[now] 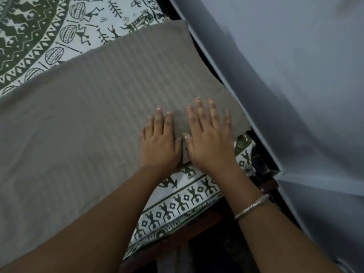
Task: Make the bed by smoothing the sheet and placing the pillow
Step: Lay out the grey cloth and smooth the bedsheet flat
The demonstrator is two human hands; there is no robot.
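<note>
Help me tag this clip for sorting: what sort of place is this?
Probably a bedroom. A green-and-white printed sheet covers a bed. A grey striped pillow lies on it under the left hand and right hand, both flat. A plain wall runs close alongside.

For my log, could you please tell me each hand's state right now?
Left hand: open, flat on the grey cloth.
Right hand: open, also flat on it.

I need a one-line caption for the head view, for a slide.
Left hand and right hand press flat on the grey striped cloth over the printed bedsheet.
</note>
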